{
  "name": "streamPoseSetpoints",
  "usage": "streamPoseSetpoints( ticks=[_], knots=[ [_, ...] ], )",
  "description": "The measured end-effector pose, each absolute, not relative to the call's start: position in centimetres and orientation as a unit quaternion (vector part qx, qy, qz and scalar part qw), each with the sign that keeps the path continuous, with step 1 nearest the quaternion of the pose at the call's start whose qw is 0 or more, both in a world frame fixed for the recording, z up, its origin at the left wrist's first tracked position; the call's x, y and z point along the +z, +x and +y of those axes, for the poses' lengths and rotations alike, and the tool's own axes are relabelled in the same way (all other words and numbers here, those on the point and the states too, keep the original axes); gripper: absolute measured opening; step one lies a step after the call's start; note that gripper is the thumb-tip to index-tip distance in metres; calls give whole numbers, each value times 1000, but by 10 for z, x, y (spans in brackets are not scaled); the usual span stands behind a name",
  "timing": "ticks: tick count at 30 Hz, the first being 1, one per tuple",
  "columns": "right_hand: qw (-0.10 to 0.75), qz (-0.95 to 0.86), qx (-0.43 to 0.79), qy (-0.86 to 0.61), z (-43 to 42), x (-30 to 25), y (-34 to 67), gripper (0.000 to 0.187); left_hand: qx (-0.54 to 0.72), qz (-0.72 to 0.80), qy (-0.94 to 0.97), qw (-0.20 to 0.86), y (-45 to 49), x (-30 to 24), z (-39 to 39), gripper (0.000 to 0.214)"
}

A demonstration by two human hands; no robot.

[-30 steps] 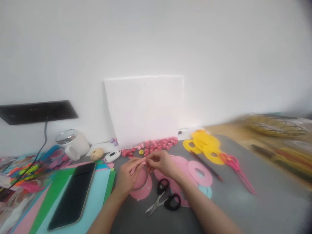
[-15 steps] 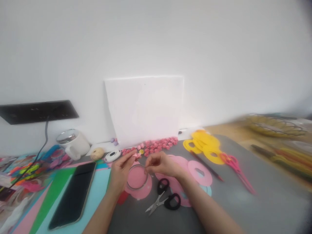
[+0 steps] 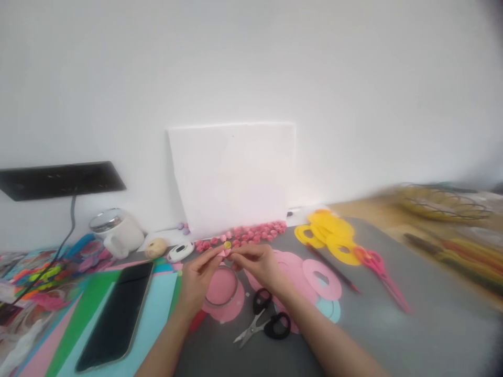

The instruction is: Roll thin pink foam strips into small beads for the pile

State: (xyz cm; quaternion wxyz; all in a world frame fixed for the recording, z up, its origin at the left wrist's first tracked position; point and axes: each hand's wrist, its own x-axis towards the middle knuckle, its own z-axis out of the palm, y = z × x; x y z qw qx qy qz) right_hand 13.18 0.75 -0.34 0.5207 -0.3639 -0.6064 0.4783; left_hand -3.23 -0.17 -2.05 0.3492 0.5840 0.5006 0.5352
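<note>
Between my two hands is a small pink paper piece (image 3: 223, 253), pinched at the fingertips. My left hand (image 3: 200, 275) grips it from the left with closed fingers. My right hand (image 3: 257, 266) meets it from the right, its thumb and index finger pressed together at the piece's edge. Below them a round clear ring-like object (image 3: 221, 303) lies on pink paper circles (image 3: 233, 310). Black-handled scissors (image 3: 259, 324) rest half spread on the grey mat, nearest my right forearm. Behind my hands lie several small rolled pink paper flowers (image 3: 257, 235).
At left, a phone (image 3: 118, 319) lies on coloured paper sheets (image 3: 84, 309), with a white mug (image 3: 121, 235) behind. Yellow paper rings (image 3: 326, 228), a dark pencil (image 3: 334, 268) and pink scissors (image 3: 383, 277) lie at right. A white board (image 3: 236, 178) leans on the wall.
My right hand has moved left and slightly up, from above the ring to the pink paper piece at my left fingertips. My left hand stays nearly in place.
</note>
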Motion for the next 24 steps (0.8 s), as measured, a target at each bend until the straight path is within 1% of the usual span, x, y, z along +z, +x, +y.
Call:
streamPoseSetpoints(
  ticks=[4, 8, 15, 24],
  knots=[
    [534, -567, 502, -376, 8, -5, 129, 17, 521, 487, 629, 309, -28, -13, -6, 23],
    [537, -569, 496, -376, 7, -6, 127, 18, 524, 487, 632, 297, -27, -11, -7, 23],
    [540, -620, 419, -384, 4, -3, 127, 13, 529, 488, 622, 309, -24, -7, -9, 21],
    [550, -668, 302, -401, 1, -4, 127, 10, 532, 488, 613, 320, -24, -7, -10, 22]
  ],
)
